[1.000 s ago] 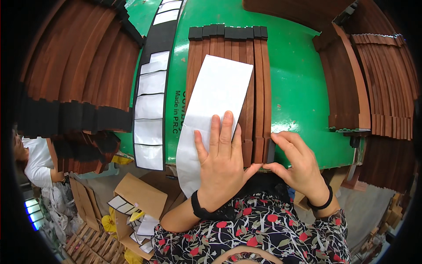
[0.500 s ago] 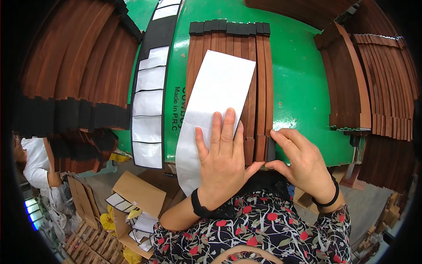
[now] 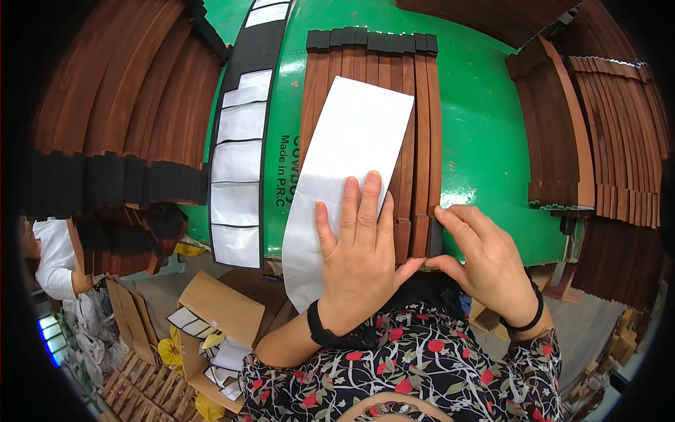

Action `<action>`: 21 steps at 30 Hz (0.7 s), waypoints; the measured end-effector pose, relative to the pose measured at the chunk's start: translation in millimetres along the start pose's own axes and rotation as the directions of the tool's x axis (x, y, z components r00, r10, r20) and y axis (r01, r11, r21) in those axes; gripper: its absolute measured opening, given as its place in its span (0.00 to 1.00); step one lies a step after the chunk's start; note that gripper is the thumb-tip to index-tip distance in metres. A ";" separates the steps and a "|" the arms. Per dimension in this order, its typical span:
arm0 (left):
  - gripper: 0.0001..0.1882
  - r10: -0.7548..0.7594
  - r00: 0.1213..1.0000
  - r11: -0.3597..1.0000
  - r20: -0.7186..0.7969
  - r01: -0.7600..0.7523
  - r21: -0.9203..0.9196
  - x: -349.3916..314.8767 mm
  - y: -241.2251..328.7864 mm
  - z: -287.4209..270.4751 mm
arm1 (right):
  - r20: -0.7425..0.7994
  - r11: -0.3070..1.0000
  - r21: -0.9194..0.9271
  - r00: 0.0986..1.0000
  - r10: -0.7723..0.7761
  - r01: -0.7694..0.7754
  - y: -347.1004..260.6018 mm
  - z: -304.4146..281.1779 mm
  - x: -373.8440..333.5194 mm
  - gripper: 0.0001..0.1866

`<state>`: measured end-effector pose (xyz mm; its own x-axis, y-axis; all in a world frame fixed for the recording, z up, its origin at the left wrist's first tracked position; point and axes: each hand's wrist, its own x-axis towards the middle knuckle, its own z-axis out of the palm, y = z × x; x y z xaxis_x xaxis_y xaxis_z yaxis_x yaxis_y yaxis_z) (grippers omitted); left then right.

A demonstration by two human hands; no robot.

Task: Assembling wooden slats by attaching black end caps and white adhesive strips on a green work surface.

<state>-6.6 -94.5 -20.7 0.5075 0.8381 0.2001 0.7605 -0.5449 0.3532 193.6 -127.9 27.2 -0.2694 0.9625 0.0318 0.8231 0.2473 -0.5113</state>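
Note:
My left hand [image 3: 357, 260] lies on a long white sheet of paper [image 3: 357, 133], its fingers spread and flat. The sheet slants across a row of reddish-brown wooden strips [image 3: 422, 141] with black far ends, covering much of the row. At the near right corner of this row is my right hand [image 3: 485, 253]. Its index fingertip touches the side of the outermost strip and its thumb the near end, around a dark grey end piece [image 3: 436, 238]. The other fingers are bent and partly hidden. Both thumb tips nearly meet at the near edge.
The row lies on a green table top [image 3: 485, 133]. A black band with white panels [image 3: 236, 162] runs along its left. Brown strips are stacked at far left [image 3: 126, 105] and right [image 3: 619, 133]. Below left stand an open cardboard box [image 3: 218, 302] and a person in white [image 3: 55, 257].
The whole picture has shifted slightly, the row and paper a little up and to the right. Both hands keep the same pose against the paper and strips.

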 end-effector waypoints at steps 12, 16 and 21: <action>0.54 -0.003 1.000 1.000 -0.001 0.003 -0.005 -0.2 0.3 -0.1 | 0.039 0.998 -0.060 0.999 0.003 -0.001 -3.5 -0.6 -0.8 0.41; 0.54 0.004 1.000 1.000 -0.014 -0.004 -0.007 0.5 -0.2 2.0 | 0.045 1.000 -0.010 0.999 0.027 -0.027 -1.1 3.5 -2.9 0.45; 0.54 0.005 1.000 1.000 -0.003 -0.005 0.000 0.8 -1.0 1.2 | -0.011 0.997 0.058 0.998 0.060 -0.059 0.6 3.8 -5.3 0.43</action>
<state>-6.5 -93.3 -22.0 0.5098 0.8357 0.2044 0.7583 -0.5487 0.3520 193.6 -133.2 23.4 -0.2139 0.9768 0.0110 0.8074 0.1831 -0.5609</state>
